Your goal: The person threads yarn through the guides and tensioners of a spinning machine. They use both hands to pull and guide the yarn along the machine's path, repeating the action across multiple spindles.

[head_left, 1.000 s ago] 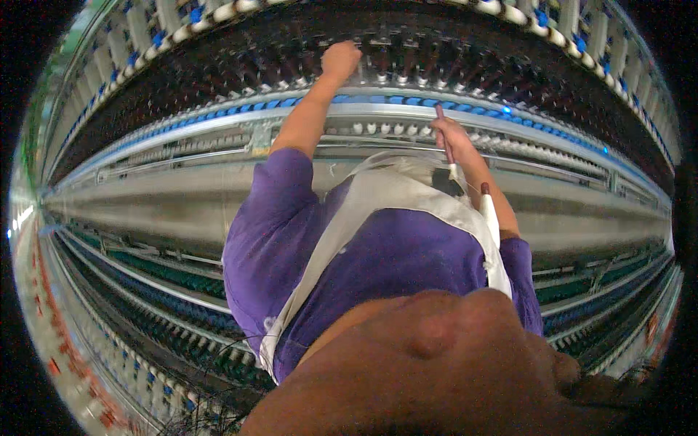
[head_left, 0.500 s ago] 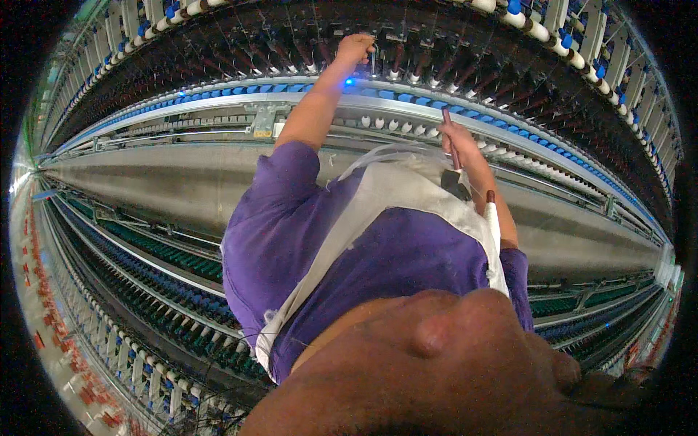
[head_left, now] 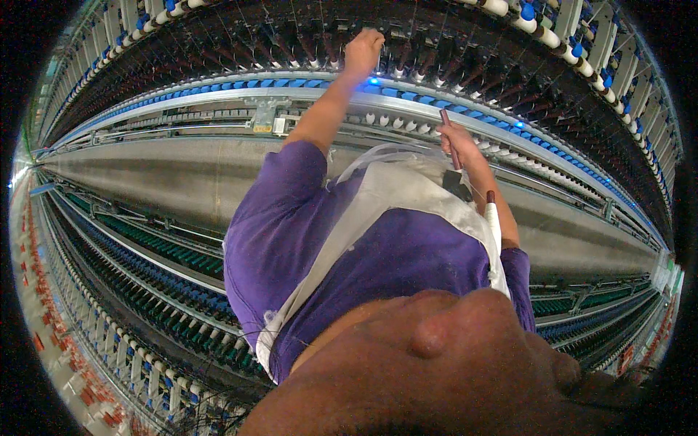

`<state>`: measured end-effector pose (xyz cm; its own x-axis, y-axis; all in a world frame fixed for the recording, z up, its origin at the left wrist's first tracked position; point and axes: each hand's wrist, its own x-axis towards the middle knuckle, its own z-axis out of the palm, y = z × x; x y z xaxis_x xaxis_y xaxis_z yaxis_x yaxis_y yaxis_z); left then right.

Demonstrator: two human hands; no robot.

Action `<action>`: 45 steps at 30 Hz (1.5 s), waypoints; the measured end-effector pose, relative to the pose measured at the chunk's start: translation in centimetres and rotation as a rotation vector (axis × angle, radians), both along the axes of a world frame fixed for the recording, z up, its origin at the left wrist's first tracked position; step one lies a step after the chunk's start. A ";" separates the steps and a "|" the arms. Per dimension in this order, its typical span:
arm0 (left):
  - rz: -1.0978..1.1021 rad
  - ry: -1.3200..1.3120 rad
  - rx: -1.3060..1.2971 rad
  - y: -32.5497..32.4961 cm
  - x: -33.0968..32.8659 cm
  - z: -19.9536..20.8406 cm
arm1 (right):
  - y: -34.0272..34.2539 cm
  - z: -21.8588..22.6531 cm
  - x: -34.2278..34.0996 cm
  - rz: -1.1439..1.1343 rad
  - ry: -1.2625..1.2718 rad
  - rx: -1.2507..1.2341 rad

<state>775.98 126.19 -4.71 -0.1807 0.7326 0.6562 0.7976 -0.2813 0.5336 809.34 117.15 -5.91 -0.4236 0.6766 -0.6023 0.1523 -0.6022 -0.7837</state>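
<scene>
My left hand (head_left: 364, 52) reaches out to the row of dark reddish-brown bobbins (head_left: 476, 69) on a long spinning machine. Its fingers are closed; whatever is between them is hidden. Close to that wrist glows a small blue light (head_left: 373, 81) on the blue-marked rail. Lower and to the right, my right hand (head_left: 459, 143) is wrapped round a slim reddish-brown bobbin tube (head_left: 446, 120), which sticks up out of the fist. Beside the right forearm stands a white yarn-wound bobbin (head_left: 492, 225) with a brown tip, against my white apron (head_left: 407, 182).
Below the blue-marked rail runs a row of white bobbin tips (head_left: 396, 124). A metal bracket (head_left: 264, 116) sits left of my left forearm. White rollers (head_left: 538, 30) line the top edge. Another machine row (head_left: 167, 254) stands on the body's near side, with a littered floor strip (head_left: 54, 341) at far left.
My left hand has shifted slightly right and up along the bobbin row. The machine's parts sit a little differently in view. My right hand keeps the bobbin tube in nearly the same place.
</scene>
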 end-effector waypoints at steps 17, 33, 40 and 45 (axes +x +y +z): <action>-0.364 -1.590 -0.519 1.8 -0.5 -1.3 | 1.9 3.3 -4.3 -0.024 0.057 0.118; 0.037 0.498 -0.176 2.2 -0.6 1.7 | 1.3 1.6 -4.2 -0.078 0.059 0.080; -0.004 0.418 -0.388 -2.9 1.1 -4.9 | 2.4 3.2 -3.6 -0.334 0.078 0.183; -0.172 0.001 -0.460 -5.2 0.3 -7.7 | 3.4 4.7 -4.0 -0.438 0.306 0.075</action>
<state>776.23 121.00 -12.39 -0.0310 0.9657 0.2579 0.7604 -0.1447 0.6331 805.30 120.52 -1.20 -0.2407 0.8657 -0.4388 -0.3421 -0.4987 -0.7964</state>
